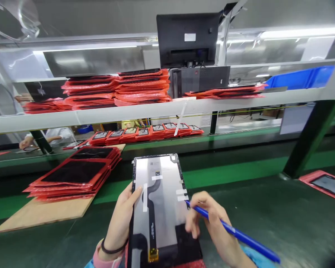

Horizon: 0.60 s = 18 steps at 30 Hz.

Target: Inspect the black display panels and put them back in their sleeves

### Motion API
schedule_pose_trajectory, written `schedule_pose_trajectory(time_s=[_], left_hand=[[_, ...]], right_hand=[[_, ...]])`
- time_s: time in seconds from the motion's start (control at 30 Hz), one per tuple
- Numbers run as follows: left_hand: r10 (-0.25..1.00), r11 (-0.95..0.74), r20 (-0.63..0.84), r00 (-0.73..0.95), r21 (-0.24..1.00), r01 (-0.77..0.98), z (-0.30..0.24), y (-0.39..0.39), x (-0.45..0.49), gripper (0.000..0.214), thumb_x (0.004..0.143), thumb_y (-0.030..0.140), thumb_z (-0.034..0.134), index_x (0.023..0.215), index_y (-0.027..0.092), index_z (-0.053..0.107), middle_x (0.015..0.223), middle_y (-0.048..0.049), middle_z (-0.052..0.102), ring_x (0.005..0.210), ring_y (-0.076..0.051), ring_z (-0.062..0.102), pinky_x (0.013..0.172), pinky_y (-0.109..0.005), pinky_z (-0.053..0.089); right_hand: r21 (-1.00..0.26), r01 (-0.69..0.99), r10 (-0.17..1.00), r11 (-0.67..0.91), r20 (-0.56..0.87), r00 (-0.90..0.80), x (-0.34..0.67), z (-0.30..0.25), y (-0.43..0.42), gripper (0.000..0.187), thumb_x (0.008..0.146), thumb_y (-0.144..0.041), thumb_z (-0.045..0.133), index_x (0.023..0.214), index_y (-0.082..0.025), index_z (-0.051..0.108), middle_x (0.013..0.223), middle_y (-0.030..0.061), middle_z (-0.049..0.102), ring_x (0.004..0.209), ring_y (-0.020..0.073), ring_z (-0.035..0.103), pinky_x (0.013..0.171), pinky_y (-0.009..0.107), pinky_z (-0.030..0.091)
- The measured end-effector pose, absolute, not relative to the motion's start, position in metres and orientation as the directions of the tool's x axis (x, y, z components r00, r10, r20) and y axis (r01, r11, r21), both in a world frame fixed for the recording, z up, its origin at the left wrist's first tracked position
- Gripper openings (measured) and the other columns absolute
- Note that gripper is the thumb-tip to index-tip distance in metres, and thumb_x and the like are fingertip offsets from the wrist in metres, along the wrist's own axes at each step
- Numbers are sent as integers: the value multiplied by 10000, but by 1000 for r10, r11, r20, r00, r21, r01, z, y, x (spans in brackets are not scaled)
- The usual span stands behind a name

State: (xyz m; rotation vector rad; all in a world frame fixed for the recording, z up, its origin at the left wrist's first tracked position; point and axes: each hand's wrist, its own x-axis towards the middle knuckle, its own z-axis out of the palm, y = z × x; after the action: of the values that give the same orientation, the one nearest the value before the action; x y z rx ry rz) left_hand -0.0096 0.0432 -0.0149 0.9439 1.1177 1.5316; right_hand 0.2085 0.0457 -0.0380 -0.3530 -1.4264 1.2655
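Observation:
A tablet screen panel [167,208], its silvery back facing me, is tilted up in front of me. White tape strips, a dark flex cable [152,227] and a gold connector at its lower end show on that back. My left hand [123,216] grips the panel's left edge, thumb on the back face. In my right hand [212,223] is a blue pen [248,240], its tip by the panel's right edge near the white tape strips. Red bubble wrap [191,264] shows under the panel's lower end.
Red-wrapped screen panels [75,173] are stacked on a wooden board [44,216] at left. Another red-wrapped panel [331,186] lies at right by a green post [312,141]. A shelf [145,109] holds more stacks, a monitor [187,41] and a blue bin [301,78]. Co-workers' hands show beyond.

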Motion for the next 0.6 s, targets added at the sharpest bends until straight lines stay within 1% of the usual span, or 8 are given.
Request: schedule_pose_trajectory(time_s=[0.07, 0.1, 0.13, 0.2, 0.23, 0.3, 0.37, 0.6], left_hand=[[979, -115, 63, -195, 956, -269, -8, 45, -3, 443, 779, 344, 677, 1185, 184, 603, 949, -47, 756, 761, -210, 701, 635, -275, 519], [978, -128, 75, -195, 953, -275, -6, 46, -1, 450, 786, 346, 670, 1200, 184, 597, 961, -53, 754, 776, -213, 701, 634, -275, 521], [976, -140, 84, -201, 950, -280, -5, 47, 1, 457, 790, 350, 666, 1209, 183, 595, 975, -58, 752, 803, -218, 700, 638, -274, 523], [969, -158, 93, -230, 946, -283, -5, 49, 3, 462, 790, 354, 668, 1212, 178, 600, 1000, -64, 747, 862, -226, 695, 663, -270, 527], [965, -157, 86, -246, 946, -282, -6, 49, 4, 461, 786, 353, 673, 1208, 178, 607, 1010, -64, 746, 882, -228, 692, 681, -269, 529], [962, -142, 63, -267, 947, -289, -8, 49, 5, 455, 782, 354, 679, 1202, 189, 618, 1050, -58, 739, 909, -226, 688, 727, -271, 531], [961, -123, 31, -273, 937, -327, -10, 48, 5, 463, 776, 359, 686, 1208, 207, 617, 1098, -49, 726, 919, -222, 689, 754, -273, 533], [960, -10, -116, -254, 895, -446, -11, 46, 5, 519, 765, 350, 701, 1253, 224, 582, 1093, -45, 731, 891, -217, 705, 798, -289, 542]], right_hand=[[-776, -401, 791, 487, 587, -175, 199, -37, 47, 470, 861, -673, 427, 1029, -252, 553, 726, 13, 657, 527, 137, 539, 460, 238, 397], [-757, -342, 779, 557, 619, -101, 196, -38, 47, 409, 873, -632, 456, 1024, -266, 558, 751, 10, 651, 558, 139, 546, 479, 239, 407], [-742, -255, 758, 620, 651, -48, 195, -39, 48, 306, 896, -552, 492, 978, -270, 576, 744, 4, 645, 578, 138, 550, 504, 239, 413], [-703, -40, 703, 710, 711, -26, 195, -40, 50, 121, 900, -365, 568, 848, -260, 598, 673, -17, 622, 561, 126, 541, 526, 237, 399], [-671, 51, 673, 740, 738, -44, 196, -41, 50, 118, 876, -303, 605, 773, -249, 588, 619, -31, 592, 529, 116, 521, 518, 235, 380], [-605, 159, 622, 780, 779, -86, 199, -41, 51, 253, 824, -247, 657, 624, -224, 504, 511, -61, 480, 454, 95, 442, 473, 233, 318], [-574, 189, 598, 797, 795, -106, 200, -41, 51, 354, 810, -200, 650, 569, -213, 391, 480, -77, 378, 426, 81, 368, 452, 233, 270], [-530, 207, 561, 822, 817, -136, 197, -37, 51, 420, 798, -12, 526, 629, -220, 203, 537, -74, 245, 446, 76, 268, 469, 238, 223]])
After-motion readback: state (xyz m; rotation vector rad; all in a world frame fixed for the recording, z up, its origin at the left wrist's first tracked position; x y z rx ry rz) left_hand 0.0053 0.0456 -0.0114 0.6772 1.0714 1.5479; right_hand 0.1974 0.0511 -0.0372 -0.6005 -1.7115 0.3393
